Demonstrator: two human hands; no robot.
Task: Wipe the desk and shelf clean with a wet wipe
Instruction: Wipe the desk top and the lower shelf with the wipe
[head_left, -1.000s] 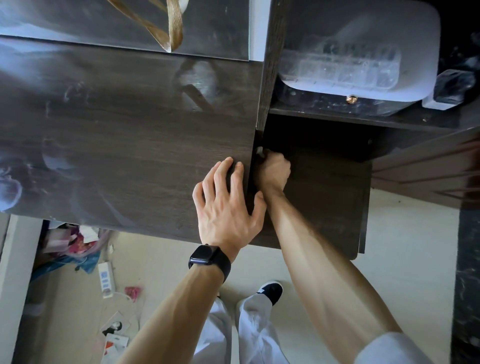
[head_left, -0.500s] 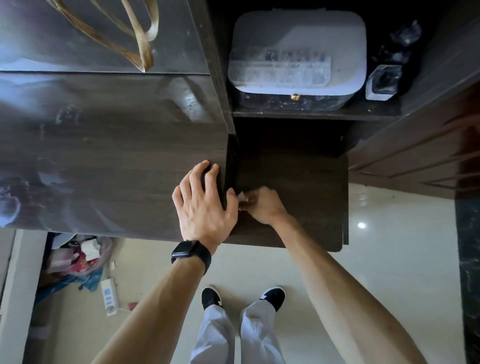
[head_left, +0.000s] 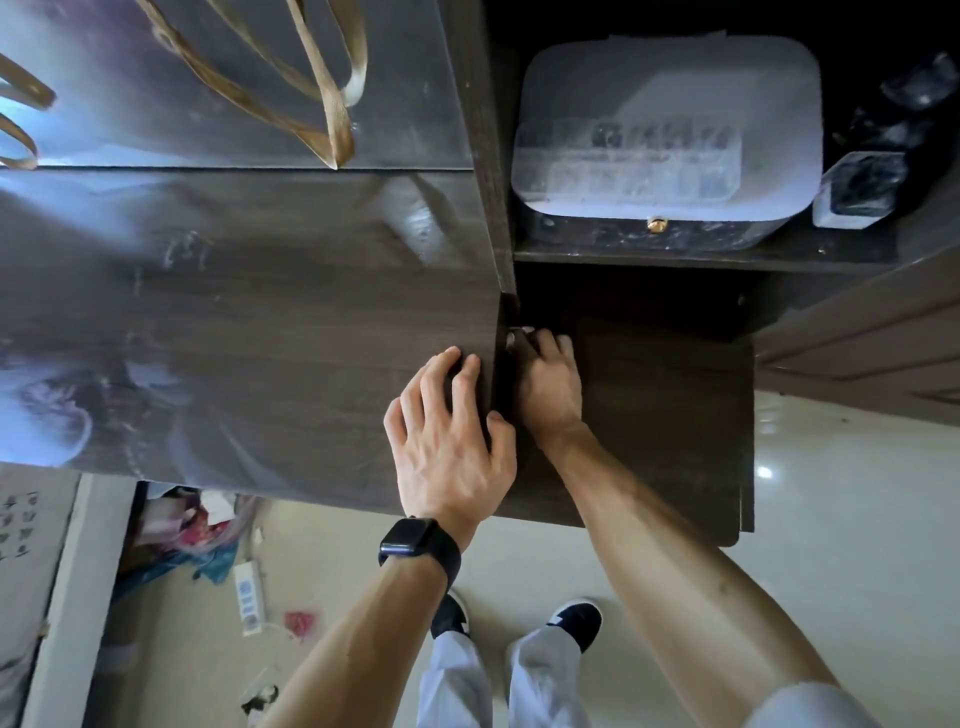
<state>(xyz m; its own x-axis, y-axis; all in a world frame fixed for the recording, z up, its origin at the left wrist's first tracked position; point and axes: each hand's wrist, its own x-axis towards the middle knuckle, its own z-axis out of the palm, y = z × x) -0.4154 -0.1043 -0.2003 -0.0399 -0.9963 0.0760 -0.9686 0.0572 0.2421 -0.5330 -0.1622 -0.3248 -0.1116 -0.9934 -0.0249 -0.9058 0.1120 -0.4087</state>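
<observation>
The right hand (head_left: 550, 387) has slid farther back along the right side of the dark brown wooden desk top (head_left: 234, 322), away from its front edge; the left hand (head_left: 449, 447) has stayed where it was. The right hand's fingers are curled round a small white wet wipe (head_left: 521, 330); only a bit of the wipe peeks out past the fingertips, and it touches the desk top's right side wall. That hand sits on the lower dark wooden shelf board (head_left: 665, 415), just right of the desk top and below it. The left hand lies flat on the desk top near its right edge, fingers spread and holding nothing; its thumb hangs over that edge. A black wrist watch (head_left: 415, 540) is on the left wrist, just past the desk top's front edge. A white plastic box with round corners (head_left: 665, 130) stands on a higher shelf, right of the desk top's back part. Shiny tan ribbon loops (head_left: 332, 104) show at the back of the desk top. A white power strip (head_left: 248, 597) lies on the pale floor under the desk top's front edge.
</observation>
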